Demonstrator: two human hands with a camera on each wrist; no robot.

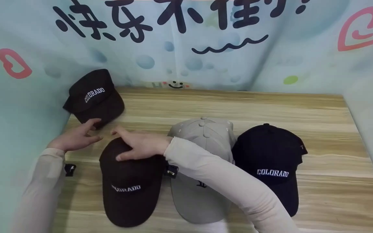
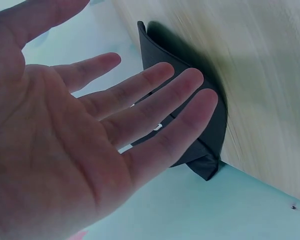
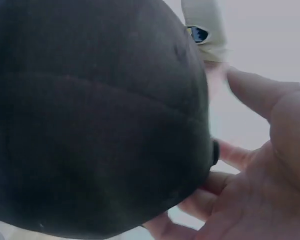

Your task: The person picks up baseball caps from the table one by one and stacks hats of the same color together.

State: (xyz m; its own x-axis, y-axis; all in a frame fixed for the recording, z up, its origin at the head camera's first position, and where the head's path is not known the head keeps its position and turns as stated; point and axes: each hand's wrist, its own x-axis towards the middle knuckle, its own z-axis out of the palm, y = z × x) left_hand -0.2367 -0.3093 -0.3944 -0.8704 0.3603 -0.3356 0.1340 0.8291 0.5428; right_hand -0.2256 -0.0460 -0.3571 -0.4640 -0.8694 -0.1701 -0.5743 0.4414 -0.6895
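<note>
In the head view a dark brown cap (image 1: pixel 131 191) with white lettering lies at the front left, brim toward me. My right hand (image 1: pixel 144 144) is over the top of its crown, thumb apart from the fingers. In the right wrist view the crown (image 3: pixel 100 120) fills much of the picture, and some fingertips (image 3: pixel 165 227) are partly hidden by its edge. My left hand (image 1: pixel 78 136) has its fingers spread by the brim of a dark visor (image 1: pixel 94 94) marked COLORADO at the back left. The left wrist view shows nothing held in that palm (image 2: pixel 55 150).
A grey-beige cap (image 1: pixel 202 207) stands right of the brown one, partly under my right sleeve (image 1: pixel 225 178). Farther right is a navy cap (image 1: pixel 264 149) lettered COLORADO. A printed cloth (image 1: pixel 180 64) hangs behind the wooden table (image 1: pixel 329 129).
</note>
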